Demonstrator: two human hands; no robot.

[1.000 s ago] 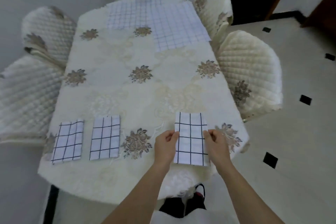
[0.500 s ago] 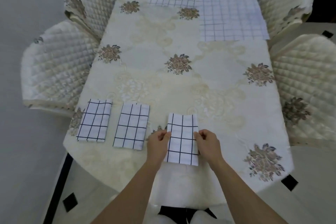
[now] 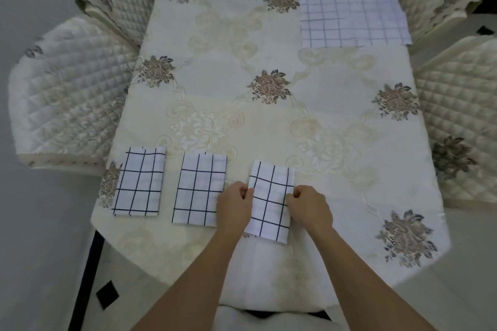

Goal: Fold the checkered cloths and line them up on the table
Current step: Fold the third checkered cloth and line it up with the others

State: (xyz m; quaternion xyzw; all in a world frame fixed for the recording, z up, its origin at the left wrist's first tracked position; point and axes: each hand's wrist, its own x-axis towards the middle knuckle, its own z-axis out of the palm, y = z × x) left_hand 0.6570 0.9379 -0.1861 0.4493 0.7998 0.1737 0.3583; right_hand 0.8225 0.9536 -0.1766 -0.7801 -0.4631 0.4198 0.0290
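Folded first cloth [image 3: 138, 181] and second cloth [image 3: 199, 188] lie along the bench's [image 3: 269, 115] near edge, long sides running away from the person. Left hand [image 3: 234, 207] and right hand [image 3: 309, 207] pinch the side edges of the third cloth [image 3: 270, 201], now slid closer to the second, its far end leaning slightly right.

- The left hand [image 3: 233, 207] pinches the left edge of a white, dark-checked folded cloth [image 3: 270, 204].
- The right hand [image 3: 309, 208] pinches its right edge.
- Both bare forearms reach forward.

Bare table [image 3: 349, 142] lies right of the third cloth [image 3: 270, 204].
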